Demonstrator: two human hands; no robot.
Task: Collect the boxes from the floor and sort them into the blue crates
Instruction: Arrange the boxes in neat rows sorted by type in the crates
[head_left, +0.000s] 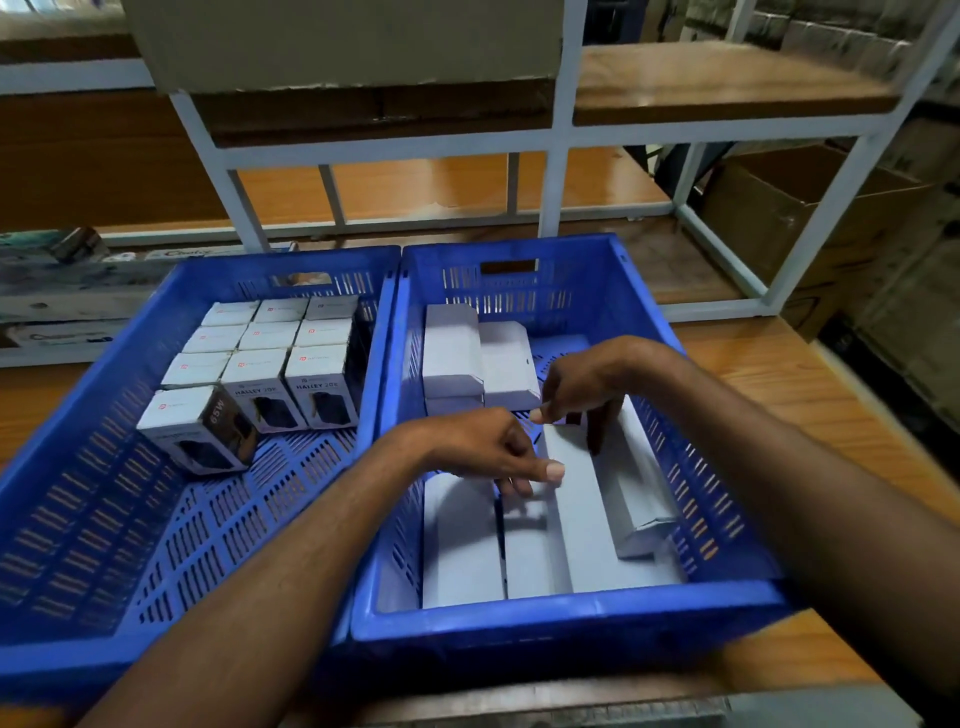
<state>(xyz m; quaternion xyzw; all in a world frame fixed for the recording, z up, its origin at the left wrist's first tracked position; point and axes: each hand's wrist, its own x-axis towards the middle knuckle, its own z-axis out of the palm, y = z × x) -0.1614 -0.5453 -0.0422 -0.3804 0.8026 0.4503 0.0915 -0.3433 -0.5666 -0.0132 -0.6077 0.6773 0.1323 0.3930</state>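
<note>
Two blue crates stand side by side on a wooden table. The left crate (78, 519) holds several small white-and-black boxes (265, 358) in rows, and one marked 65W (200, 431) sits in front of them. The right crate (545, 618) holds long white boxes lying flat (460, 540), two more at the back (452, 348), and one leaning on the right wall (641, 499). My right hand (587, 389) grips the far end of a long white box (576, 519) in the crate's middle. My left hand (493, 452) holds its left edge, thumb on top.
A white metal shelf frame (558, 135) with wooden boards stands just behind the crates. An open cardboard carton (810, 218) sits at the right behind the frame. Flat packages (62, 291) lie at the left beyond the left crate. Bare table (779, 374) shows right of the crates.
</note>
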